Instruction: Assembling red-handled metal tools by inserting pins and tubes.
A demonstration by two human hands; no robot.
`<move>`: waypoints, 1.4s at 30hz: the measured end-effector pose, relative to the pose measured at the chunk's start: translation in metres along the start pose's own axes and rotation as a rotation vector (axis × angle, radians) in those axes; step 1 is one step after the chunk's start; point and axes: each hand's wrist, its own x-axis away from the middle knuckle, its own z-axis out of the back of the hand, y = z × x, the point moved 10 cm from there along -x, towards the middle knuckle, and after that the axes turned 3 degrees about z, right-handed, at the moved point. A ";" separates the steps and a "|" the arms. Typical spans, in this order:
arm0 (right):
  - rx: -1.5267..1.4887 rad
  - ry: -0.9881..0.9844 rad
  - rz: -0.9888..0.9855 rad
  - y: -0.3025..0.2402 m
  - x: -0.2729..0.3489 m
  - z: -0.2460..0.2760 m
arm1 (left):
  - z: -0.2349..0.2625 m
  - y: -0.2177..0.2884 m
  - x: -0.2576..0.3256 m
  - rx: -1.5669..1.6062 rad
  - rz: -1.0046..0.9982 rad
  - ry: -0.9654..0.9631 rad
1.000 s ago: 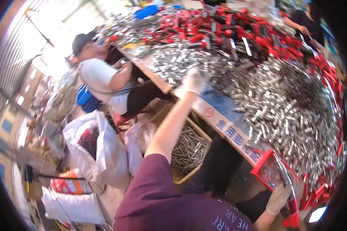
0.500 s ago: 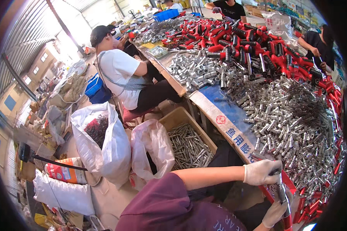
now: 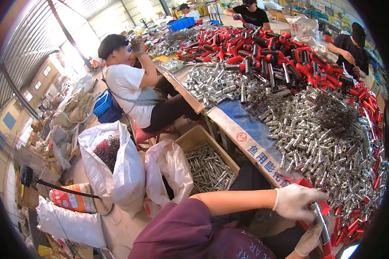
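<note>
My right hand [image 3: 310, 240], in a pale work glove, is closed round a shiny chrome tube with a red lower section [image 3: 324, 232] near the lower right. Over the tube's upper end, my left hand [image 3: 296, 202], gloved too, has its fingers spread; the fingertips are slightly blurred. A red part [image 3: 304, 182] shows just beyond my left hand, and more red pieces sit beside the tube, half hidden by my fingers. Past my hands, a broad heap of small metal fittings [image 3: 315, 146] covers the table.
Red tools with black grips [image 3: 255, 47] are piled farther back, beside silver collars [image 3: 212, 84] and dark springs [image 3: 337, 114]. A wooden box of metal rods [image 3: 209, 166] and white sacks [image 3: 112, 164] stand left of me. A person in a white shirt [image 3: 127, 82] sits at the table edge.
My left hand's fingers have spread and reach farther right over the tube's end. My right hand keeps its hold. The seated person in white has raised a hand toward their head.
</note>
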 end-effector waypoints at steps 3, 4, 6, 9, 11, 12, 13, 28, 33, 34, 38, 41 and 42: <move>0.155 0.027 -0.028 0.001 0.001 0.004 | -0.032 -0.039 -0.009 -0.082 0.219 -0.230; -0.042 0.016 -0.049 -0.002 0.002 -0.005 | -0.020 -0.004 -0.007 -0.003 -0.079 -0.061; -0.237 0.008 -0.067 0.007 0.007 0.018 | -0.011 0.013 -0.005 -0.004 -0.178 0.028; -0.219 0.014 -0.144 0.039 0.012 0.060 | -0.007 -0.003 -0.004 -0.024 -0.068 0.042; -0.191 0.057 -0.176 0.052 0.012 0.074 | -0.030 -0.012 -0.014 -0.030 0.023 -0.141; -0.177 0.079 -0.193 0.057 0.013 0.081 | -0.023 0.012 -0.010 -0.014 -0.208 -0.054; -0.167 0.089 -0.219 0.060 0.014 0.078 | -0.021 0.017 -0.008 -0.013 -0.204 -0.052; 0.142 0.104 -0.216 0.013 0.012 0.052 | -0.022 0.025 0.001 -0.043 -0.294 0.000; 0.417 0.034 -0.102 -0.025 0.023 0.017 | -0.115 -0.024 0.009 0.258 0.234 -0.821; 0.461 0.017 -0.050 -0.018 0.022 0.026 | -0.121 -0.031 0.023 0.279 0.366 -0.963; 0.671 0.089 -0.057 -0.014 0.011 0.011 | -0.081 -0.027 -0.001 -0.618 0.179 -0.377; 0.490 0.161 0.054 -0.025 -0.001 -0.009 | -0.063 -0.015 0.004 -0.551 0.056 0.084; 0.512 0.215 -0.029 -0.016 0.005 0.006 | -0.069 -0.016 0.000 -0.404 0.034 -0.013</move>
